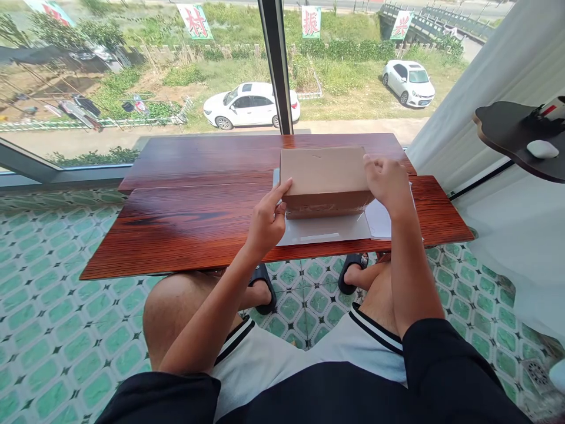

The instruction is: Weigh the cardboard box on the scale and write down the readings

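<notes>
A closed brown cardboard box (pixel 324 171) sits on the wooden table, with clear tape along its front face. My left hand (pixel 269 219) is at its front left corner, index finger along the top edge and thumb against the side. At the right end of the box, my right hand (pixel 388 181) has its fingers curled at the upper edge; part of the grip is hidden. Beneath the box lies a pale, flat sheet or folder (pixel 322 231). White paper (pixel 378 219) pokes out to the right of it, under my right forearm.
The reddish wooden table (pixel 189 224) has a seam between two boards, and its front edge is above my knees. A large window stands behind it. On the right are a white curtain (pixel 498 206) and a small dark shelf (pixel 512 135) holding a white mouse-shaped object (pixel 542 149).
</notes>
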Motion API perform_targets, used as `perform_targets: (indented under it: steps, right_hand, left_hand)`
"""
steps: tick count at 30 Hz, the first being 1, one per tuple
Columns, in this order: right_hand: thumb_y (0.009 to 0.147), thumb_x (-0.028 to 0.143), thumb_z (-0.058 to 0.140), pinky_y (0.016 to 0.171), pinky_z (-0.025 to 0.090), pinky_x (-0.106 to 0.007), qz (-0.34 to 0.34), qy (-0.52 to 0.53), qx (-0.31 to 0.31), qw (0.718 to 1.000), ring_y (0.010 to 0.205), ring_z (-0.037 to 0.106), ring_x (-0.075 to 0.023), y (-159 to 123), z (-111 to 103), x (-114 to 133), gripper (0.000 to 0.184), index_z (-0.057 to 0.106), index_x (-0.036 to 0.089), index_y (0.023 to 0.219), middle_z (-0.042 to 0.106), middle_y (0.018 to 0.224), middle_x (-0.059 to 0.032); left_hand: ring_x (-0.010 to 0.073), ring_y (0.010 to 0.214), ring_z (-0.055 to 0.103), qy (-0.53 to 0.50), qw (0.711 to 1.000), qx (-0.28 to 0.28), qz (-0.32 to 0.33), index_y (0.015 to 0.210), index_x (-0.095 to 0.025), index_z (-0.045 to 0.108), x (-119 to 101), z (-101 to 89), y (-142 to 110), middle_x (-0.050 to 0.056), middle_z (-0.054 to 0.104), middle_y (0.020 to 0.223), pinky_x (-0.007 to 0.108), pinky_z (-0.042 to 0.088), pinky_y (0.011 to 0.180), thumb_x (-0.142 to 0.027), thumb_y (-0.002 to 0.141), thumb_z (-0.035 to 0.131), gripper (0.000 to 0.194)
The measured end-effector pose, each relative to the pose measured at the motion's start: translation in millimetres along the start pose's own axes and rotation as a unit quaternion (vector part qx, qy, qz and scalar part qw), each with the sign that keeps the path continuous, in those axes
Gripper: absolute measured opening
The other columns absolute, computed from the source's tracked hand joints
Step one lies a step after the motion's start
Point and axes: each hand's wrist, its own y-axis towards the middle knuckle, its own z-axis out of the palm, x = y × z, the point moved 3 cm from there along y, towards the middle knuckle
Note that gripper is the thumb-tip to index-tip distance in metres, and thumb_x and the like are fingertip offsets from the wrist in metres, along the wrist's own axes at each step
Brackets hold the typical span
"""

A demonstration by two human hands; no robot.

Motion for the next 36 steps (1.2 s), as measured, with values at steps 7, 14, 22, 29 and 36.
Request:
perform_targets:
  steps: [7, 14, 22, 29, 36]
  right_hand:
    - [0.095, 0.064, 0.043, 0.091, 0.047, -0.050, 0.004, 0.000, 0.002, 1.000, 0.093, 0.065, -0.0344, -1.5, -0.1, 0.7, 0.055, 0.071, 0.017, 0.088, 0.071, 0.087, -0.0166]
    - [0.095, 0.058, 0.044, 0.094, 0.046, -0.053, -0.004, -0.014, -0.007, 1.000, 0.099, 0.064, -0.0358, 0.1, 0.7, -2.5, 0.051, 0.073, 0.015, 0.099, 0.072, 0.094, -0.0187]
    - [0.096, 0.052, 0.046, 0.101, 0.042, -0.060, -0.013, -0.055, -0.001, 0.998, 0.104, 0.064, -0.0371, -0.2, -0.5, 0.0, 0.058, 0.059, 0.011, 0.136, 0.072, 0.095, -0.0179]
    - [0.101, 0.050, 0.034, 0.098, 0.047, -0.054, -0.082, -0.004, -0.109, 0.991, 0.111, 0.063, -0.0325, -29.1, -25.7, 45.5, 0.048, 0.062, 0.018, 0.124, 0.068, 0.118, -0.0170]
    - [0.105, 0.041, 0.033, 0.080, 0.051, -0.033, -0.272, 0.118, 0.009, 0.955, 0.091, 0.067, -0.0189, -79.8, -3.6, 105.7, 0.040, 0.067, 0.022, 0.096, 0.072, 0.094, -0.0066]
  left_hand:
    - [0.0260, 0.141, 0.048, -0.001, 1.000, 0.001, -0.005, 0.145, -0.015, 0.055, 0.7, 0.8, -0.4, 0.014, 0.059, 0.146, 0.046, 0.039, 0.117, -0.016, 0.093, 0.046, 0.053]
    - [0.0257, 0.140, 0.049, -0.037, 0.999, 0.010, -0.027, 0.145, -0.022, 0.056, 1.6, 1.4, -2.7, 0.010, 0.055, 0.150, 0.038, 0.054, 0.103, -0.009, 0.080, 0.048, 0.067]
    - [0.0223, 0.136, 0.053, -0.065, 0.997, 0.023, -0.039, 0.143, -0.022, 0.055, -0.5, -0.9, -1.5, 0.006, 0.058, 0.146, 0.037, 0.058, 0.097, -0.006, 0.065, 0.042, 0.081]
    - [0.0241, 0.138, 0.051, -0.051, 0.997, -0.046, -0.022, 0.144, -0.028, 0.049, -4.5, -29.8, 5.7, 0.005, 0.058, 0.146, 0.043, 0.054, 0.104, -0.009, 0.072, 0.043, 0.075]
    - [0.0233, 0.127, 0.061, -0.059, 0.980, -0.167, 0.087, 0.132, -0.028, 0.057, -44.0, -64.1, 2.1, 0.005, 0.067, 0.130, 0.042, 0.054, 0.101, -0.008, 0.081, 0.047, 0.055]
